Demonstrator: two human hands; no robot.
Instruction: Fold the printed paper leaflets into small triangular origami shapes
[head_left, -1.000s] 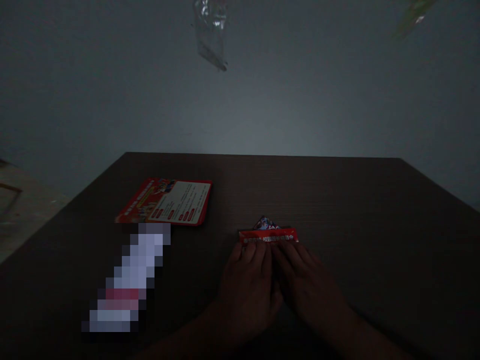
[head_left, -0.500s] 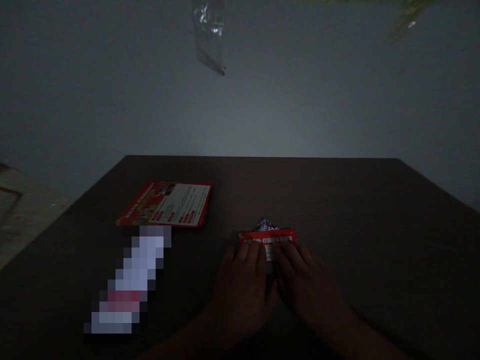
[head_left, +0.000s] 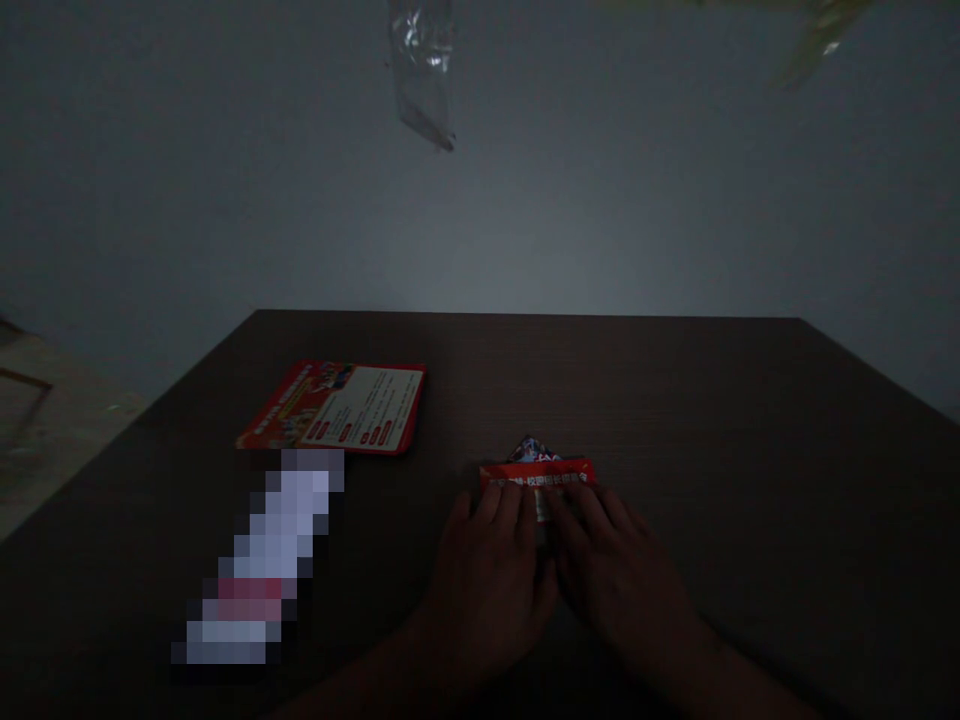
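Left hand: palm down at the near middle of the table; fingers side by side and stretched out, tips on a red paper, thumb lying apart toward the other hand; not closed in a grip.

Right hand: palm down just beside it; fingers stretched over the right part of the same paper, likewise unclenched; thumb hidden.

Red paper: near middle, under the fingertips of both hands; red far strip with white lettering, a pale patch showing between the hands; near part covered.

Patterned corner: dark, multicoloured, pointed; it jutted out past the paper's far edge. Whether it belonged to the same sheet could not be told.

Leaflet: red and white, printed, flat on the left of the table, well apart from the hands.

Pixelated item: long, pale, with a reddish band; near left, just nearer than the leaflet; kind not discernible.

Table: dark, wood-grained, its far edge before a grey wall.

Plastic bag: clear, against the wall, top centre.

Yellowish item: top right, blurred.

Floor: pale, far left.
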